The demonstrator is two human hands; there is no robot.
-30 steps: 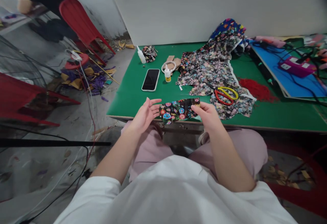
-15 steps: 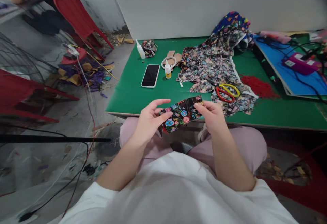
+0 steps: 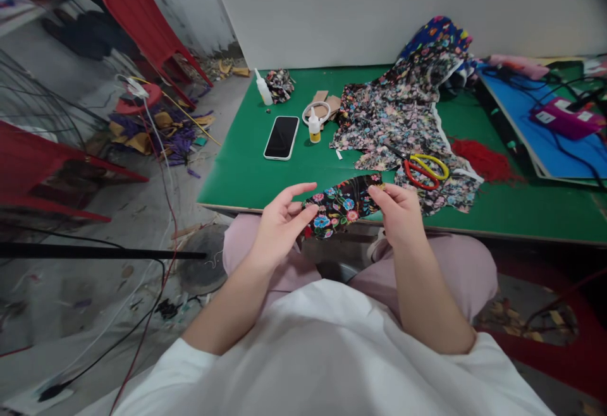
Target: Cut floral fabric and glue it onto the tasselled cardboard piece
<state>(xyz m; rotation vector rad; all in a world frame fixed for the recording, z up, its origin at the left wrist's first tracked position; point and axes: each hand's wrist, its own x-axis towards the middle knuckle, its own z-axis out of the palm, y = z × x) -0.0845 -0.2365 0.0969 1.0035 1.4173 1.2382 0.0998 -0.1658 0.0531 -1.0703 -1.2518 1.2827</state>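
A small strip of black cloth with bright flowers (image 3: 340,204) is stretched between my two hands just over the near edge of the green table (image 3: 246,169). My left hand (image 3: 279,226) pinches its left end between thumb and fingers. The right end is gripped by my right hand (image 3: 401,214), fingers curled over the cloth. Both hands hover above my lap in pink trousers.
On the table lie a black phone (image 3: 281,137), a small glue bottle (image 3: 313,127), a taller white bottle (image 3: 262,87), a white ring (image 3: 317,111), piled floral fabric (image 3: 398,109), red-and-yellow scissors (image 3: 422,170), red thread (image 3: 481,159) and a blue board (image 3: 540,131). Red chairs (image 3: 142,18) and scraps are on the floor at left.
My left hand, open beside the cloth a second ago, has closed its fingers on the strip's left end. The strip has tilted, and the view shifted slightly.
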